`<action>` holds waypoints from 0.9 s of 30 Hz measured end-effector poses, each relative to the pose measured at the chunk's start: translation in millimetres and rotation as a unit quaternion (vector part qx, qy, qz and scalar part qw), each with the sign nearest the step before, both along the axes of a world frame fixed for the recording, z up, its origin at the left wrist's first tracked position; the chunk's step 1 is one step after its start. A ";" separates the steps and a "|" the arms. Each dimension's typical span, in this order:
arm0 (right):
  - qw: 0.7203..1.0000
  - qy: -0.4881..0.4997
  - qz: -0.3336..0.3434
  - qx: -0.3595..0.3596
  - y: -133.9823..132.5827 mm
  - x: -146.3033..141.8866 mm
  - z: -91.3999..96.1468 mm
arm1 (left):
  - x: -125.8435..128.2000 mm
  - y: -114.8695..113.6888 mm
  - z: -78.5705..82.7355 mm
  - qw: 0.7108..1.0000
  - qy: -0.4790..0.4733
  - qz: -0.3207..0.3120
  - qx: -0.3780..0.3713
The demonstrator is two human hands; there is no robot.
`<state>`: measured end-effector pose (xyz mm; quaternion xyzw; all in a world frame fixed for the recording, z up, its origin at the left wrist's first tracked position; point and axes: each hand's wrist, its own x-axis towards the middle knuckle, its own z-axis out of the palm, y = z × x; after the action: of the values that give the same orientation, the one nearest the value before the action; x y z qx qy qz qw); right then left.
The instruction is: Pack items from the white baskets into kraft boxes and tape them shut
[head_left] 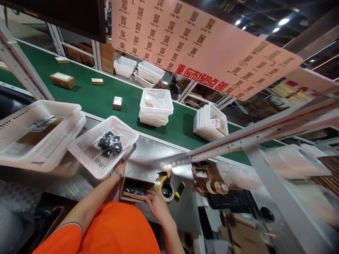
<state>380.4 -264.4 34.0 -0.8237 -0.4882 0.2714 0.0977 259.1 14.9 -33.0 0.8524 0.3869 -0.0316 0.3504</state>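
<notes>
Gripping basket [84,153] by its near rim, left hand [121,166] props it tilted. Right hand [156,206] pinches box [135,190] edge, steadying it beside tape gun [164,185].

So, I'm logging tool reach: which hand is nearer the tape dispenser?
Right. The right hand rests at the open cardboard box, just below the tape dispenser; the left hand is farther off, holding the white basket by its edge.
</notes>
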 end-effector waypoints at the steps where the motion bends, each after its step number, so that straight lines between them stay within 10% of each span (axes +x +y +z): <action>1: 1.000 -0.004 0.006 -0.012 3.2 -1.3 3.8 | -2.6 -2.2 -1.8 1.000 0.009 0.016 0.010; 9: 0.999 0.036 -0.015 0.035 2.1 3.2 2.4 | -13.0 -5.1 0.6 0.998 -0.018 0.058 -0.017; 17: 0.994 0.025 -0.028 0.100 -20.0 3.9 -24.5 | -52.7 -45.6 40.4 0.979 -0.187 0.085 0.000; 23: 0.988 -0.049 -0.015 0.145 -14.2 5.5 -29.7 | -59.1 -77.9 58.6 0.964 -0.203 -0.169 -0.037; 27: 0.983 -0.079 0.010 0.163 -13.5 4.0 -25.1 | -59.6 -80.9 64.2 0.965 -0.131 -0.229 -0.006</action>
<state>384.4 -277.9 8.8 -0.8108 -0.5399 0.1234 0.1891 199.5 -66.1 31.2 0.9130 0.1317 -0.0016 0.3860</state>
